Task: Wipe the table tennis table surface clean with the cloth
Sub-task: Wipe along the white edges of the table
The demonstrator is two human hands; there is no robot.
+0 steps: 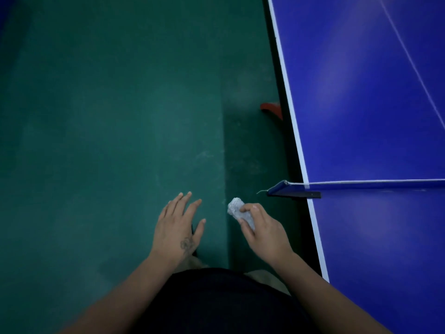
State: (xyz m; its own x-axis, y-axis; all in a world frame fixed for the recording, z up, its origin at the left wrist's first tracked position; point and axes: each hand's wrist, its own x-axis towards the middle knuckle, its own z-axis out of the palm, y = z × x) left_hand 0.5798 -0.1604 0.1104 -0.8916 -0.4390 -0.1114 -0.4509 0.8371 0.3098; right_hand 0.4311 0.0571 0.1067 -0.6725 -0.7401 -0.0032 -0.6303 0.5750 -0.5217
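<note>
The blue table tennis table (366, 97) fills the right side, with a white line along its left edge. Its net (375, 182) crosses the top, clamped at the table's side by a dark post (292, 191). My right hand (262, 230) holds a small bunched-up white cloth (237, 208) in the air over the floor, just left of the table edge and below the net post. My left hand (179, 227) hovers over the floor to the left with its fingers spread and holds nothing. Neither hand touches the table.
Green floor (108, 128) covers the left and centre. A red foot of the table frame (272, 109) sticks out from under the table's left edge. My dark shorts fill the bottom centre.
</note>
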